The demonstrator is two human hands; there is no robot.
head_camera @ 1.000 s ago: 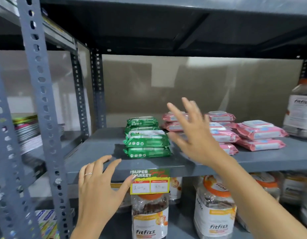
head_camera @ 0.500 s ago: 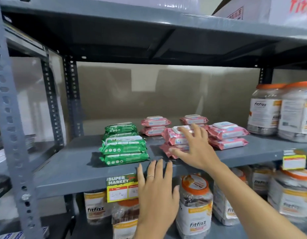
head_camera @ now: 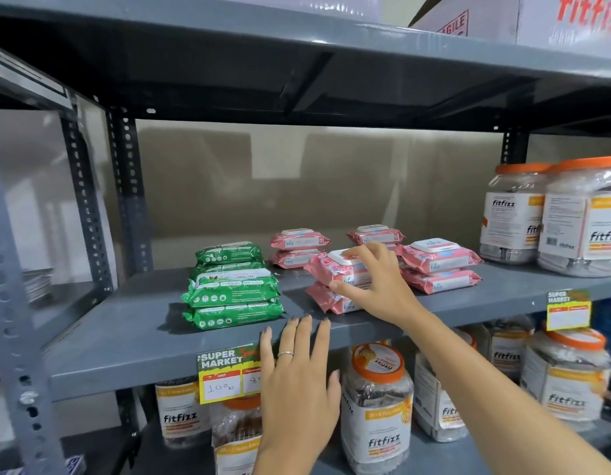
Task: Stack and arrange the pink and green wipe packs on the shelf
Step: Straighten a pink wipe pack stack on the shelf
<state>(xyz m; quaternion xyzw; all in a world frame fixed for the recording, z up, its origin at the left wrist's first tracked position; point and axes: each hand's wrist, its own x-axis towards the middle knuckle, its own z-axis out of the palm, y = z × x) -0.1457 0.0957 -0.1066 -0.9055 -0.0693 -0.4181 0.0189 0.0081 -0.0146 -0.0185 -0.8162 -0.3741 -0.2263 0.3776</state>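
My right hand [head_camera: 372,282] has closed thumb-and-fingers on the top pink pack [head_camera: 335,269], just right of the green stack [head_camera: 232,286], long axis along the shelf [head_camera: 126,341]; my left hand [head_camera: 297,378], farther off, lies flat and empty.

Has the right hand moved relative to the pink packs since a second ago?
Yes. The right hand has come down from open in the air onto the front pink stack, fingers on the top pack; the green stack stays beside it.
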